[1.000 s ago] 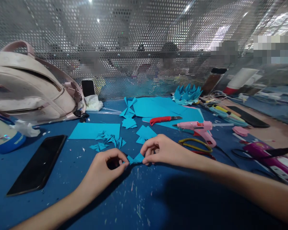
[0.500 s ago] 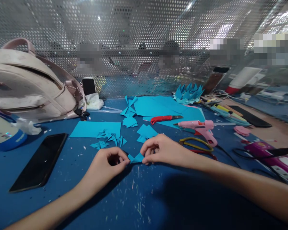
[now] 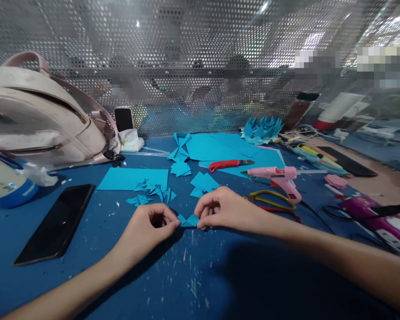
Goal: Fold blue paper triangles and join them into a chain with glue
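Note:
Between my two hands is a small folded piece of blue paper (image 3: 188, 220), low over the blue table. My left hand (image 3: 155, 224) pinches its left end between thumb and fingers. At its right end, my right hand (image 3: 222, 209) has a like pinch. Just beyond my left hand lies a heap of folded blue paper pieces (image 3: 153, 190), partly on a flat blue sheet (image 3: 120, 178). Small blue paper squares (image 3: 205, 181) lie beyond my right hand. A further stack of blue pieces (image 3: 180, 166) sits behind them.
A red-handled knife (image 3: 225, 165), a pink glue gun (image 3: 280, 175) and yellow-and-red pliers (image 3: 276, 200) lie to the right. A purple device (image 3: 376, 218) is at far right. A phone (image 3: 56, 224) and a backpack (image 3: 43, 115) are left. A spiky blue paper piece (image 3: 262, 130) stands behind.

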Tool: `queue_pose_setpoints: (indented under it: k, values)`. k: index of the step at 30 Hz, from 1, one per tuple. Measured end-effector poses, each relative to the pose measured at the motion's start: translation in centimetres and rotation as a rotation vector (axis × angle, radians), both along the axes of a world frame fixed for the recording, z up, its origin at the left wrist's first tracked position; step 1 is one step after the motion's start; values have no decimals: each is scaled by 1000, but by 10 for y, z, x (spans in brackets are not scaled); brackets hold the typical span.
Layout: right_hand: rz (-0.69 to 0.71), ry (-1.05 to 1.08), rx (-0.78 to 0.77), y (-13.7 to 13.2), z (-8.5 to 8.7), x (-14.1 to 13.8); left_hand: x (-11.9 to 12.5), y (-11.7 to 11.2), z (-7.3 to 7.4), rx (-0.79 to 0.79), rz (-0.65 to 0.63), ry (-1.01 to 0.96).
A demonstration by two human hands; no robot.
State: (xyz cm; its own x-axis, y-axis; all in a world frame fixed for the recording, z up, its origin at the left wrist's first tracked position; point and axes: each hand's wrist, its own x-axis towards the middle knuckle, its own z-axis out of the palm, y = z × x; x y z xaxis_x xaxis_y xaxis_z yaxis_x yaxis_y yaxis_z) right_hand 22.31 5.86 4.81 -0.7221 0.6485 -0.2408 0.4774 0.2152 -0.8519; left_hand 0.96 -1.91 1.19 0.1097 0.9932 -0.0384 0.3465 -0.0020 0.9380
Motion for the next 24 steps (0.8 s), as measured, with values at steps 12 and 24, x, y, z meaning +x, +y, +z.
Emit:
queue_pose_setpoints:
  k: [12,24]
  values:
    - [0,-3,8,-4,2,-2,-1,0,-2,-28,6,-52]
    - [69,25,102,-3,4,-1,0,1,0,-67,2,-46]
